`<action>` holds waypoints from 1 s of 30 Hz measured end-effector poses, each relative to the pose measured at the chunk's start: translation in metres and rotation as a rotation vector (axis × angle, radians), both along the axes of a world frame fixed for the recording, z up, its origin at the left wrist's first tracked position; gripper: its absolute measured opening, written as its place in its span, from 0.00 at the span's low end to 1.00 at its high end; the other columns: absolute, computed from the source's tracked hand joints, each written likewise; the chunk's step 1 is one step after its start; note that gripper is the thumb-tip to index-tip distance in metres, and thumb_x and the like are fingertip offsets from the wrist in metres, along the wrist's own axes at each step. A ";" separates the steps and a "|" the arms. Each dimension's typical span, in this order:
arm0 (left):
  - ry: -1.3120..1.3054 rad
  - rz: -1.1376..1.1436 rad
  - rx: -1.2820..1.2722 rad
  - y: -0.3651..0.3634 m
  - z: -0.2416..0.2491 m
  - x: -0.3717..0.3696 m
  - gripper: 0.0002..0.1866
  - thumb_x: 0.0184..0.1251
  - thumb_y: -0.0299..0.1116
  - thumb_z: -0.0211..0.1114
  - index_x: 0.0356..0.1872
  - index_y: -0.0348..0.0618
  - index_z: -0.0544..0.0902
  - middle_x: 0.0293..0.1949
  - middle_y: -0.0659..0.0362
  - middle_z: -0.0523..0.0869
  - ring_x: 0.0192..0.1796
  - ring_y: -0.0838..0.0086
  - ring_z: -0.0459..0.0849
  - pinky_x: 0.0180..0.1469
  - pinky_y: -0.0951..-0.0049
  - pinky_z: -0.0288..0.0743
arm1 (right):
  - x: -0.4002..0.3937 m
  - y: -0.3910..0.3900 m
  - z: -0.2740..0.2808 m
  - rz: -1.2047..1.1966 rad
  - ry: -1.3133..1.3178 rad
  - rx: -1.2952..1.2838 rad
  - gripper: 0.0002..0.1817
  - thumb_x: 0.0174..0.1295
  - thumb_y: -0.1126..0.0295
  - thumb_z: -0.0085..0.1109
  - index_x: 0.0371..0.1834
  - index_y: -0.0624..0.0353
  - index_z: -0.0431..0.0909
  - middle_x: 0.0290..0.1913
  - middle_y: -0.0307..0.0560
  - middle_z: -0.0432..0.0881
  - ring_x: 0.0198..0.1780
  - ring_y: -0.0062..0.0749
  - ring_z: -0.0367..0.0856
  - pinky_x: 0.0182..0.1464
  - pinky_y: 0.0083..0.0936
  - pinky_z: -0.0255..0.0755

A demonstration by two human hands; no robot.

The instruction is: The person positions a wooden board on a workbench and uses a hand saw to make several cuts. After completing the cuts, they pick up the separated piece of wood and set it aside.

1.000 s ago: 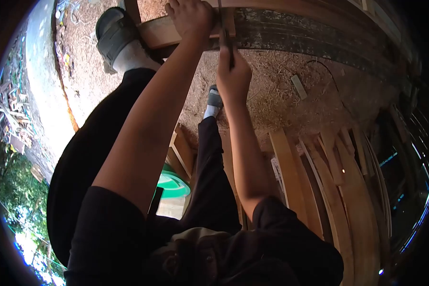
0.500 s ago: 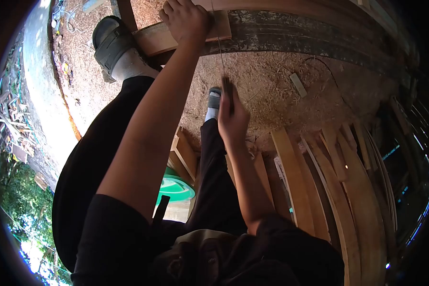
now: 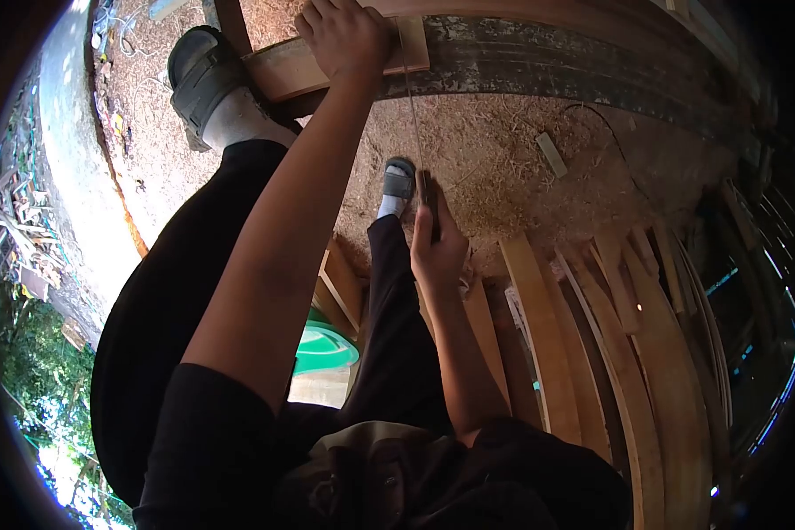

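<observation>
Brown, straight-edged board lies under a thin-bladed saw.

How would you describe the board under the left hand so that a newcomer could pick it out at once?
Find the long, dark beam curving across the top of the view. On its left part lies a board, with the left hand on it and the saw meeting it near its right end. Its light brown colour sets it apart from the scuffed, dark beam.
</observation>
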State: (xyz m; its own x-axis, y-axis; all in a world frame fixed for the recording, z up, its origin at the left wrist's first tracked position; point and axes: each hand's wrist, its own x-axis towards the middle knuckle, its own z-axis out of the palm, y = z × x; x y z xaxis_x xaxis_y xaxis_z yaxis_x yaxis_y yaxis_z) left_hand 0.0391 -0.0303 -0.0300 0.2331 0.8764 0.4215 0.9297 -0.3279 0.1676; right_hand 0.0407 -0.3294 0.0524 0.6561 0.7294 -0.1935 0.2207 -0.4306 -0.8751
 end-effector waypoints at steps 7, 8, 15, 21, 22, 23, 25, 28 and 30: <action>0.019 0.002 -0.049 0.005 0.001 -0.001 0.14 0.63 0.36 0.64 0.43 0.38 0.76 0.49 0.45 0.83 0.57 0.48 0.81 0.67 0.45 0.67 | 0.029 0.085 0.020 0.043 0.195 -0.220 0.26 0.83 0.59 0.54 0.76 0.62 0.77 0.60 0.64 0.90 0.57 0.47 0.93 0.55 0.33 0.87; 0.006 -0.014 -0.024 0.005 0.000 -0.001 0.13 0.63 0.36 0.64 0.43 0.38 0.76 0.49 0.45 0.83 0.57 0.48 0.81 0.67 0.45 0.68 | 0.009 0.047 0.004 -0.001 0.041 -0.044 0.26 0.83 0.59 0.54 0.76 0.62 0.78 0.60 0.63 0.90 0.57 0.46 0.93 0.55 0.35 0.87; -0.024 0.017 -0.045 0.001 0.004 0.001 0.12 0.64 0.34 0.63 0.44 0.38 0.77 0.50 0.46 0.83 0.59 0.49 0.81 0.67 0.46 0.68 | 0.042 0.098 0.026 0.100 0.114 -0.163 0.26 0.82 0.62 0.55 0.77 0.64 0.76 0.63 0.64 0.89 0.58 0.46 0.93 0.54 0.33 0.87; 0.027 0.011 -0.110 0.006 0.005 0.002 0.13 0.65 0.35 0.63 0.45 0.38 0.77 0.51 0.45 0.84 0.59 0.48 0.81 0.68 0.47 0.69 | 0.000 0.008 0.008 0.015 0.046 -0.014 0.25 0.82 0.63 0.57 0.75 0.66 0.78 0.57 0.64 0.91 0.53 0.42 0.95 0.49 0.33 0.87; 0.022 0.016 -0.103 0.004 0.004 0.003 0.13 0.65 0.35 0.63 0.45 0.38 0.77 0.51 0.45 0.84 0.59 0.48 0.81 0.68 0.47 0.69 | -0.005 -0.010 0.008 0.018 -0.037 0.067 0.25 0.81 0.62 0.58 0.73 0.67 0.79 0.54 0.64 0.92 0.51 0.41 0.96 0.48 0.33 0.87; 0.015 0.021 -0.100 0.000 0.004 0.002 0.13 0.65 0.35 0.63 0.45 0.38 0.77 0.51 0.45 0.84 0.59 0.48 0.82 0.67 0.47 0.70 | -0.002 -0.006 0.006 0.024 -0.034 0.064 0.25 0.81 0.62 0.58 0.73 0.67 0.79 0.54 0.64 0.92 0.51 0.41 0.96 0.48 0.33 0.87; -0.020 0.013 -0.137 -0.006 0.004 0.001 0.13 0.65 0.35 0.62 0.46 0.38 0.77 0.51 0.45 0.84 0.59 0.48 0.82 0.67 0.47 0.70 | 0.010 0.019 0.004 0.015 0.000 0.030 0.24 0.81 0.62 0.58 0.72 0.67 0.80 0.51 0.65 0.92 0.51 0.42 0.95 0.48 0.34 0.86; -0.030 0.031 -0.139 0.005 0.006 0.002 0.14 0.65 0.35 0.62 0.46 0.38 0.77 0.51 0.45 0.84 0.58 0.47 0.82 0.66 0.46 0.71 | 0.044 0.126 0.027 0.066 0.215 -0.234 0.24 0.82 0.61 0.57 0.74 0.64 0.79 0.53 0.66 0.91 0.55 0.44 0.94 0.51 0.34 0.86; 0.003 0.026 -0.142 0.008 0.003 0.002 0.13 0.65 0.35 0.62 0.46 0.38 0.77 0.50 0.45 0.84 0.58 0.47 0.82 0.65 0.46 0.71 | 0.032 0.097 0.014 0.028 0.164 -0.168 0.25 0.82 0.60 0.57 0.74 0.63 0.79 0.53 0.66 0.91 0.54 0.45 0.94 0.51 0.34 0.86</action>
